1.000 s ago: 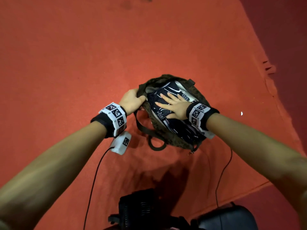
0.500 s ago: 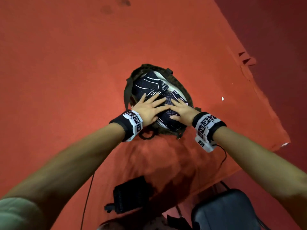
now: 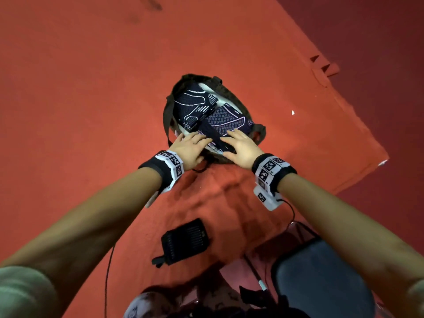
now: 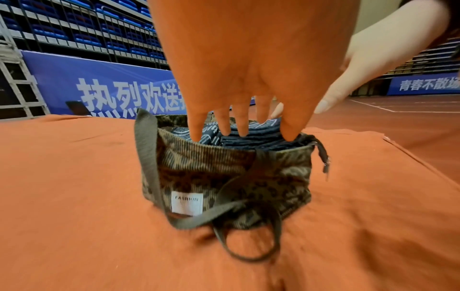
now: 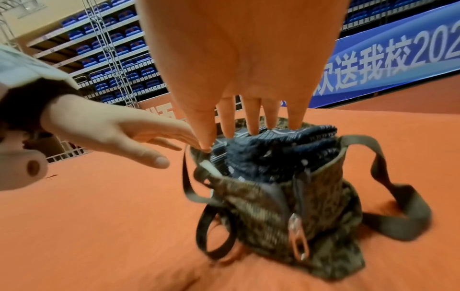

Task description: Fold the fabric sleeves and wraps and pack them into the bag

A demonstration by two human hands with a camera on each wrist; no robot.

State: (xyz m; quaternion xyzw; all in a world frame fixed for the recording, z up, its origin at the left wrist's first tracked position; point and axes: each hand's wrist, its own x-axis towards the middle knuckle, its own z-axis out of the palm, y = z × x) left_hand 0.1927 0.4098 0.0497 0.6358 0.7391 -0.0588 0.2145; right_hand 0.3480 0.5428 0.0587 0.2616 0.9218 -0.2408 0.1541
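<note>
A small olive leopard-print bag [image 3: 168,106] [image 4: 224,177] [image 5: 311,196] stands open on the orange cloth [image 3: 91,111]. Folded dark navy fabric sleeves with white line patterns [image 3: 197,104] [image 4: 248,135] [image 5: 268,155] fill it to the rim. My left hand [image 3: 190,145] [image 4: 239,78] lies flat at the near left rim, its straight fingers on the fabric. My right hand [image 3: 241,145] [image 5: 244,78] lies flat at the near right rim, fingers spread on the fabric. Neither hand curls round anything.
The bag's strap loops [image 4: 248,236] [image 5: 398,196] and zipper pull [image 5: 298,242] hang on the near side. A black pouch [image 3: 185,242] lies on the cloth near me. A dark chair seat [image 3: 321,283] stands at lower right. The cloth's right edge [image 3: 358,125] drops to the red floor.
One second ago my left hand gripped the bag's left rim; it then let go and laid flat on the fabric. Both hands have since slid back toward the near rim.
</note>
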